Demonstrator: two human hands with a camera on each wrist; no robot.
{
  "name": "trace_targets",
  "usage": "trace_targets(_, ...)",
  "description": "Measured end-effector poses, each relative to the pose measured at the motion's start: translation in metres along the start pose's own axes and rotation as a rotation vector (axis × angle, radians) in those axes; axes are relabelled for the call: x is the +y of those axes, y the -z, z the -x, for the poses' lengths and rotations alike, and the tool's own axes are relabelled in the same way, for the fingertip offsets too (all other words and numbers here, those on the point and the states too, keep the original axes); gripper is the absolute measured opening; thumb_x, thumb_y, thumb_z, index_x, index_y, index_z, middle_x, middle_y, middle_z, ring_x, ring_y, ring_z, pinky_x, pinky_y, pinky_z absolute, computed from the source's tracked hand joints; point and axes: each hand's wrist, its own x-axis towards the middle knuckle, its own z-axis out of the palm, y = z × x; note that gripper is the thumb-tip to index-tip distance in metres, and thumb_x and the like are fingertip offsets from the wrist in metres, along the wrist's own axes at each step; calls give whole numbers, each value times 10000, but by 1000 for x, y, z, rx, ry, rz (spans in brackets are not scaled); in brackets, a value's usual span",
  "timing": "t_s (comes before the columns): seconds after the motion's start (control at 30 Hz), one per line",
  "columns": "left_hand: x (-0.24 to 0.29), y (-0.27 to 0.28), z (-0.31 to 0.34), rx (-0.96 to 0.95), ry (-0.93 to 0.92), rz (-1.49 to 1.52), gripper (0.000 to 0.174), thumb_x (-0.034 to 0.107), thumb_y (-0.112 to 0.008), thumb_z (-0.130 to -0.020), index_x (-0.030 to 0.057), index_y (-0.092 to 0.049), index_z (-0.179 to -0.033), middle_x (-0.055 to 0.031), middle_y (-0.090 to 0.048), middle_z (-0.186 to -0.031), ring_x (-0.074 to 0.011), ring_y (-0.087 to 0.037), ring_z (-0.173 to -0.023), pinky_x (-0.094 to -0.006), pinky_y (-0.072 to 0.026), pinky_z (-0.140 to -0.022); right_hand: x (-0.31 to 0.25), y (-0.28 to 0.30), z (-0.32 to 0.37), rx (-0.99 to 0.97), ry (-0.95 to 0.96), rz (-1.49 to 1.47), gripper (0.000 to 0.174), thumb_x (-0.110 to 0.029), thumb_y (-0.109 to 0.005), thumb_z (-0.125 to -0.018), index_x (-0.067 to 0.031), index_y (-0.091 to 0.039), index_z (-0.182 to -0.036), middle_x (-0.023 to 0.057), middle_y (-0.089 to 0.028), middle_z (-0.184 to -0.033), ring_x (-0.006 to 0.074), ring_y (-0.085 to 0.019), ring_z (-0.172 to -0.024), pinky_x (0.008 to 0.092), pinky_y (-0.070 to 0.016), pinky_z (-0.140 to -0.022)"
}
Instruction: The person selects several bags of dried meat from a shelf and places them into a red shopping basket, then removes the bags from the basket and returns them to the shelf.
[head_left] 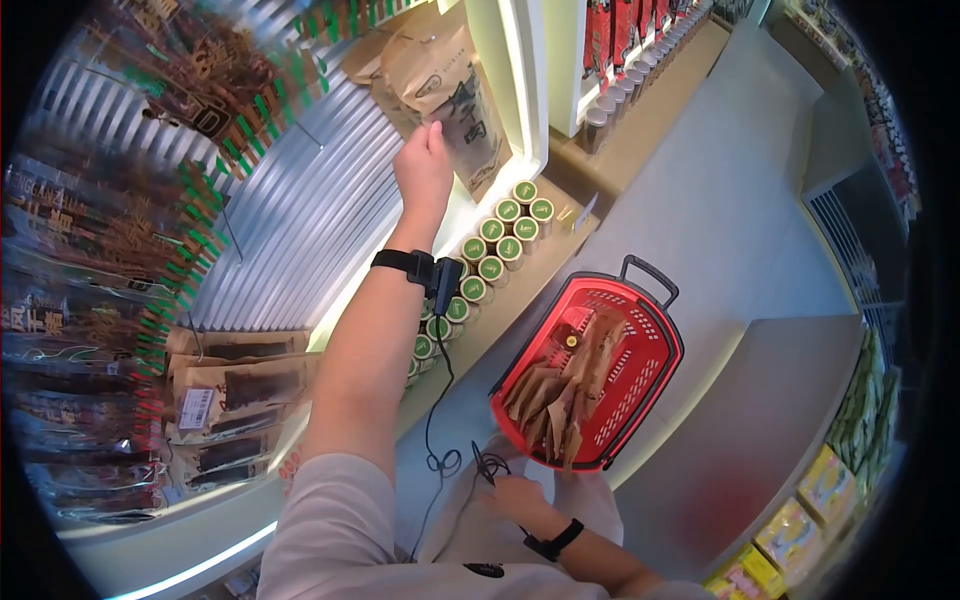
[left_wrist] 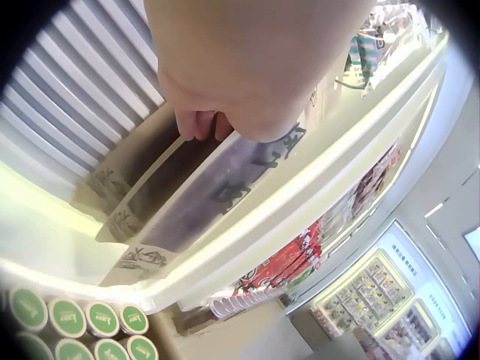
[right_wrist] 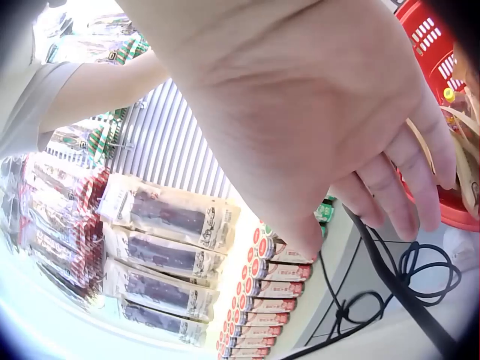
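Note:
My left hand point(head_left: 424, 172) grips the edge of a kraft-paper pouch point(head_left: 470, 125) with dark printing, at the upper end of the lit shelf. In the left wrist view, its curled fingertips point(left_wrist: 201, 125) reach behind the front pouch point(left_wrist: 214, 187), with more pouches lined up behind. My right hand point(head_left: 518, 503) is low near my body. The right wrist view shows this hand point(right_wrist: 322, 127) palm to camera, fingers loosely extended, nothing in its palm. Beside it run a loose black cable point(right_wrist: 412, 277) and a dark bar point(right_wrist: 394, 281).
A red shopping basket point(head_left: 640, 375) holding several brown pouches point(head_left: 560, 400) stands right of the shelf. Green-lidded cans point(head_left: 490, 230) line the shelf edge. Hanging packets point(head_left: 80, 270) and more kraft pouches point(head_left: 240, 385) fill the left side. A grey counter point(head_left: 750, 400) stands right.

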Motion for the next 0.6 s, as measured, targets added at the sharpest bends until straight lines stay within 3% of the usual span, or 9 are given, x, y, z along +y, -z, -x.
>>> trace_targets(0.13,12,21,17,70,17,71,317,209,-521,-926,-14,-524,-700,-141,-446,-523,-273,-400,-478,-379,-357,-503,9,-7,-7,222,-27,-3,504,-450,-551,-827,-40,-572,-1119,176,-648,-959,336,-635,-911,436,-498,-787)
trace_targets(0.23,4,33,30,83,61,277,343,184,-529,-933,-19,-446,-670,-47,-326,-529,-105,-291,-538,-304,-296,-484,9,3,-11,449,-21,-92,489,-393,-591,-820,-27,-560,-1143,188,-640,-966,346,-629,-909,425,-501,-790)
trace_targets(0.3,14,43,40,64,65,319,351,182,-524,-938,-19,-438,-664,-29,-338,-533,-96,-297,-542,-294,-295,-485,8,22,-13,557,-17,-144,486,-347,-622,-815,-17,-549,-1164,198,-633,-979,352,-622,-917,421,-502,-796)
trace_targets(0.37,31,52,58,18,76,363,360,179,-519,-943,-20,-429,-657,-10,-350,-536,-88,-303,-547,-284,-295,-487,7,41,-12,843,154,-477,521,-296,-664,-800,-7,-519,-1209,195,-589,-1119,321,-588,-1009,390,-472,-849)
trace_targets(0.43,47,56,89,76,70,495,363,158,-512,-949,-5,-419,-638,28,-358,-550,-61,-298,-554,-256,-283,-483,6,58,-16,852,218,-985,552,-202,-644,-848,-12,-416,-1313,147,-517,-1229,252,-559,-1063,337,-462,-868)
trace_targets(0.5,64,75,131,9,49,346,359,118,-522,-941,17,-416,-613,30,-376,-539,-50,-313,-533,-236,-265,-460,2,89,-10,892,374,-1522,583,-220,-514,-945,-82,-229,-1435,118,-366,-1379,212,-454,-1177,330,-382,-965)
trace_targets(0.53,62,78,154,22,-104,219,369,101,-519,-939,13,-398,-602,-1,-409,-525,-59,-330,-510,-238,-275,-444,-4,118,13,782,305,-1698,646,-440,-390,-968,-120,-128,-1464,168,-168,-1485,319,-217,-1360,502,-270,-1051)
trace_targets(0.57,73,80,178,30,-140,225,385,82,-508,-937,12,-374,-583,-25,-431,-516,-67,-353,-493,-240,-298,-435,1,126,13,754,338,-1835,680,-514,-361,-953,-183,-81,-1477,146,-126,-1514,279,-182,-1376,481,-241,-1054)
trace_targets(0.6,78,88,207,-65,-79,205,289,76,-504,-933,-33,-513,-666,-61,-568,-605,-63,-416,-497,-218,-328,-446,4,132,13,738,391,-1939,724,-561,-345,-939,-195,-29,-1478,135,-50,-1536,311,-100,-1401,537,-206,-1059)
